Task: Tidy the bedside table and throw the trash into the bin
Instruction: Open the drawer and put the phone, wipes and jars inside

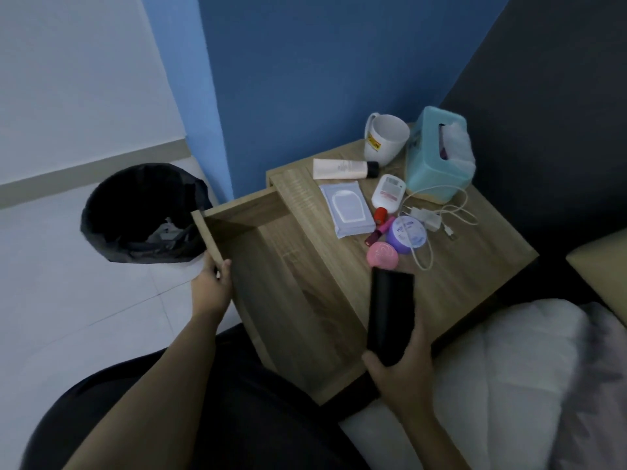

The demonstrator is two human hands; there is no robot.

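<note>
Black device (390, 313), head view: your right hand (403, 378) grips its lower end, long axis pointing away from you, at the bench (475, 266) edge. The open drawer (288, 300) lies immediately left; your left hand (210, 286) clasps its front panel.

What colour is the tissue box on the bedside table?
The tissue box is teal; head view.

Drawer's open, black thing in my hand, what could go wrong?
The right hand grips the black rectangular device only by its lower end, so it could slip near the open wooden drawer that the left hand holds. The white charger cable loops past the purple round tin; snagging it might drag that off.
</note>
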